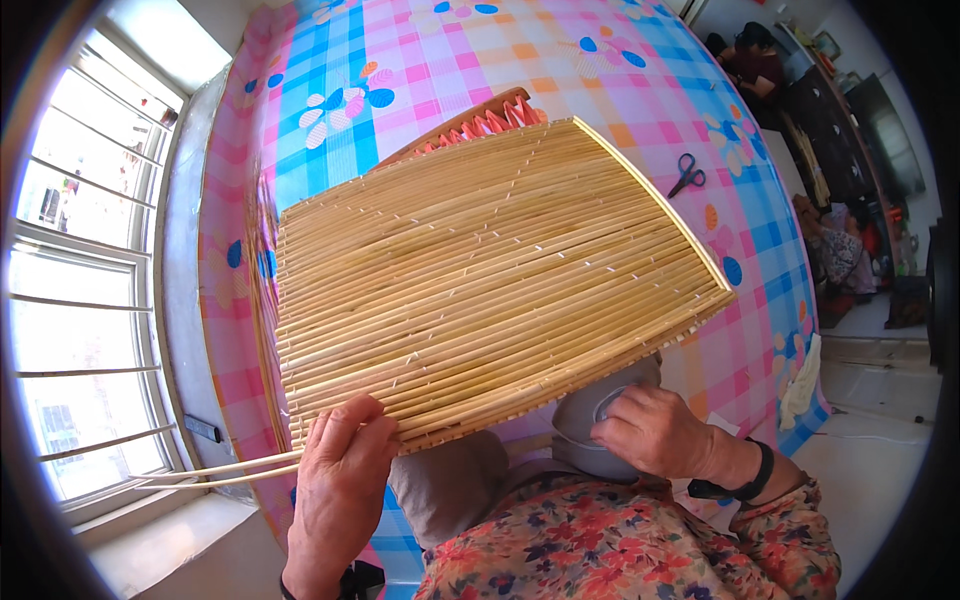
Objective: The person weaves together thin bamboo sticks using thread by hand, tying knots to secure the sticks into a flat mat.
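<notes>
A wide panel of pale yellow stalks, laid side by side and stitched with short thread marks, lies tilted in front of me, its near edge over my lap. My left hand is closed at its near left corner, fingers wrapped round the edge stalks. Loose stalk ends stick out to the left past that hand. My right hand is just below the near right edge, above my grey-clad knee. Its fingers are bent together in a pinch; what they hold, if anything, I cannot make out.
Black scissors lie on the checked, flowered cloth right of the panel. A red zigzag-edged piece shows behind it. Thin stalks lie along the left side. A barred window is at left. Another person is far right.
</notes>
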